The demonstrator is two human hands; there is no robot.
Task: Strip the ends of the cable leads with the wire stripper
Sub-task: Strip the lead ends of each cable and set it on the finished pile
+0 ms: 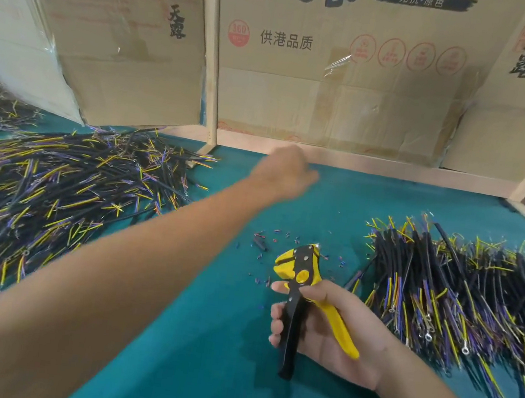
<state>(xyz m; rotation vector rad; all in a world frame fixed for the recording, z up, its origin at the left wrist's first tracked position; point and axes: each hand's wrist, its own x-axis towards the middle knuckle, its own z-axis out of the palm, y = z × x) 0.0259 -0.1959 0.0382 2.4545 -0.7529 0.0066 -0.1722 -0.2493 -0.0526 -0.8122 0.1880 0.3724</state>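
Right hand (331,328) grips wire stripper (300,290) upright, ready for next lead. Left hand (283,170) blurred over surface (202,341), grip unclear. Lead piles (55,191) left & right (459,291), w/in reach.

Left hand (287,168) outstretched, blurred, seemingly curled; right hand (333,335) gripping.

Open green mat (202,341) between the hands and just beyond the right hand (330,334), dotted only with small insulation scraps (269,236). Blocked left of the outstretched left hand (286,172) by a sprawling cable pile (65,193). Hemmed in right of the right hand by a second cable heap (462,292), lying just beside it. Closed off past the left hand by a wooden rail (375,168) and upright cardboard sheets (334,101).
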